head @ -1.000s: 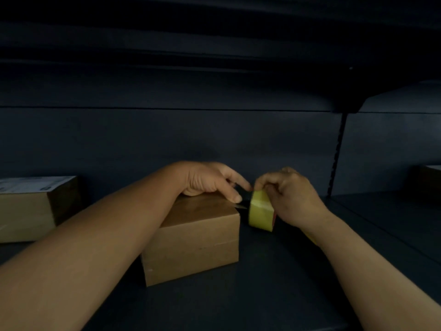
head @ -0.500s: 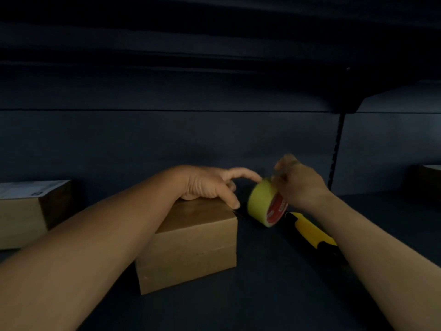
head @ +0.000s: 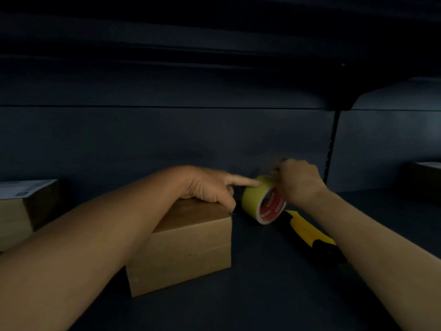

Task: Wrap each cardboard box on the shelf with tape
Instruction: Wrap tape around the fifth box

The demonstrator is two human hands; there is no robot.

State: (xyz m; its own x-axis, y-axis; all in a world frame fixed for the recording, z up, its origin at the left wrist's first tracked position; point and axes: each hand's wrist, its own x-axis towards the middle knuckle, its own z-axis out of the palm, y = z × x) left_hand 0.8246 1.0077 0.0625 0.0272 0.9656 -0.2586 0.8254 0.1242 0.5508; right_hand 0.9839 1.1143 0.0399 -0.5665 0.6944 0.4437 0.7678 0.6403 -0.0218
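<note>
Behind tape roll, yellow cutter.

I see two bare forearms entering from the bottom of my view, one from the lower left and one from the lower right. Neither arm shows a sleeve, cuff, watch, bracelet or glove. The left hand is bare, with no ring visible on its fingers. The right hand is bare too; its fingertips are blurred, so I cannot tell any detail there. Dim light leaves both arms softly shaded.
</note>
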